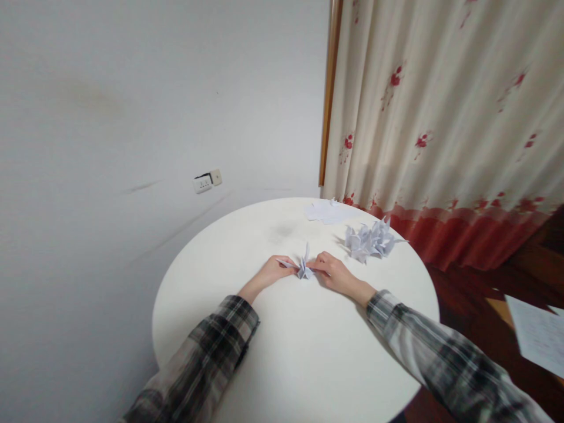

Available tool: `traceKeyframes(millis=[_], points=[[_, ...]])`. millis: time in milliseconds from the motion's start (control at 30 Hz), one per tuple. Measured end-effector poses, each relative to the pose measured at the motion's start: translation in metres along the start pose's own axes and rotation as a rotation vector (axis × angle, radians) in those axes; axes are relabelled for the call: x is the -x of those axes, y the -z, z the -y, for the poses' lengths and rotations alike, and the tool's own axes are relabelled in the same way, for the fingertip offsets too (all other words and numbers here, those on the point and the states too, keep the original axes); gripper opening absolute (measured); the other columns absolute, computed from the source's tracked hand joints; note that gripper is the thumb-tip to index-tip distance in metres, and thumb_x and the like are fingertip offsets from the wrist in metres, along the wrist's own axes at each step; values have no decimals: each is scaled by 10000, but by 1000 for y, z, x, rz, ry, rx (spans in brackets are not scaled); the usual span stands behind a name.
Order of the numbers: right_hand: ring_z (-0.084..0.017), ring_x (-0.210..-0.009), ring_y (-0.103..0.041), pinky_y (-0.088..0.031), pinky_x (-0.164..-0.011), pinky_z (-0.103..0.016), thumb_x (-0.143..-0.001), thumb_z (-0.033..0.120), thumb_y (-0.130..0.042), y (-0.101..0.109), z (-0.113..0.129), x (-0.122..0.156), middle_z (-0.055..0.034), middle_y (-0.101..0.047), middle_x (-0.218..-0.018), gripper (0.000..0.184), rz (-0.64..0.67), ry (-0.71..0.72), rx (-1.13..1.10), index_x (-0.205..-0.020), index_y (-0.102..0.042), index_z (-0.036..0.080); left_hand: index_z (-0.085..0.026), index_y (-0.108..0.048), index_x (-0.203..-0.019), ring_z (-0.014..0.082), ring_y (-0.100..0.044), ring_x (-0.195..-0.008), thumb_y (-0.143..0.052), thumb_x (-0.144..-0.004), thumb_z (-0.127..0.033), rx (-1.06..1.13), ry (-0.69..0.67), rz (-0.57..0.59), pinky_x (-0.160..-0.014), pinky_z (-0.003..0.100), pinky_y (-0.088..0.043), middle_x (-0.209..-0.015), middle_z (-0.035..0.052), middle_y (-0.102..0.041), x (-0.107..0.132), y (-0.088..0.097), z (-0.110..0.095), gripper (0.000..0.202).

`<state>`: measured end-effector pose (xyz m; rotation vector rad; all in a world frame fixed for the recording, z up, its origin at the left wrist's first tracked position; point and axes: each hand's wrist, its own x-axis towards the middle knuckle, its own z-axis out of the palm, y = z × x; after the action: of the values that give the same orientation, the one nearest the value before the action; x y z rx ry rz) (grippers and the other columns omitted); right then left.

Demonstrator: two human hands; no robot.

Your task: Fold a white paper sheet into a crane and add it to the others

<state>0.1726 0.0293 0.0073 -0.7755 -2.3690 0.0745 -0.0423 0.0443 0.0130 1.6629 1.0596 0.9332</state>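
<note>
A white folded paper crane (304, 271) stands on the round white table (304, 346), between my two hands. My left hand (275, 270) pinches the crane's wing on the left side, its thumb and fingers closed on the paper. From the right, my right hand (331, 271) has its fingers closed at the crane's other side. One thin point of the crane sticks upward between the hands. Behind my right hand lies a heap of folded paper cranes (370, 239), their points overlapping.
Flat white paper sheets (328, 212) lie near the table's far edge, with a small folded piece (333, 201) behind them. A wall with a socket (202, 184) stands at the left. A flowered curtain (423, 117) hangs beyond the table. Written paper (537, 335) lies at the right.
</note>
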Motion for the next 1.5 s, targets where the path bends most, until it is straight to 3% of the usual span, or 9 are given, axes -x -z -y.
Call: traceKeyframes(millis=[367, 567, 633, 767, 933, 1033, 1267, 1500], points=[[-157, -779, -485, -406, -695, -264, -760, 34, -452, 0, -2, 0, -42, -542, -765, 384, -30, -42, -35, -1066, -594, 218, -127, -671, -647, 152, -574, -589, -650, -586, -281, -29, 10, -20, -586, 238, -421, -639, 37, -662, -6, 1, 3, 167], [-117, -668, -535, -444, -651, -251, -765, 176, -508, -1, -3, -6, -14, -594, -779, 312, -249, -342, -341, -1071, -567, 183, -132, -657, -651, 151, -562, -615, -616, -590, -253, -8, -26, -70, -615, 239, -412, -652, 29, -655, -11, -3, 7, 142], [-119, -683, -550, -450, -648, -248, -766, 204, -504, -1, -2, -8, -9, -588, -759, 312, -315, -385, -429, -1072, -551, 171, -131, -649, -652, 142, -550, -603, -609, -593, -255, -15, -37, -81, -599, 233, -404, -640, 21, -642, -12, -5, 8, 143], [-149, -774, -549, -454, -695, -286, -750, 234, -534, 1, 1, -10, -37, -582, -833, 310, -443, -343, -382, -1055, -534, 175, -132, -612, -623, 115, -508, -559, -610, -615, -310, -36, -87, -120, -537, 210, -375, -587, -5, -586, -14, -7, 10, 178], [-183, -843, -515, -441, -741, -339, -746, 247, -572, 4, 9, -13, -59, -554, -879, 192, -584, -254, -186, -927, -551, 188, -132, -583, -618, 98, -484, -545, -651, -577, -342, -3, -125, -260, -533, 209, -374, -575, -17, -552, -14, -11, 8, 225], [-204, -975, -477, -394, -851, -386, -764, 239, -564, 7, 14, -16, -76, -535, -998, 110, -574, -196, -90, -865, -593, 208, -130, -577, -609, 95, -466, -533, -656, -579, -330, -2, -142, -301, -527, 213, -369, -559, -22, -524, -10, -18, -2, 217], [-243, -1188, -339, -266, -984, -455, -758, 268, -590, 14, 11, -21, -41, -423, -1271, 103, -492, -144, -6, -819, -673, 258, -133, -606, -605, 82, -405, -522, -609, -661, -295, -172, -285, -371, -498, 203, -318, -556, -32, -462, 8, -35, -31, 171], [-261, -1247, -254, -227, -1006, -477, -750, 276, -593, 12, 6, -21, -35, -386, -1333, 110, -429, -137, -47, -744, -697, 241, -137, -596, -606, 85, -407, -533, -604, -688, -271, -261, -325, -325, -511, 204, -317, -565, -30, -460, 7, -36, -27, 158]])
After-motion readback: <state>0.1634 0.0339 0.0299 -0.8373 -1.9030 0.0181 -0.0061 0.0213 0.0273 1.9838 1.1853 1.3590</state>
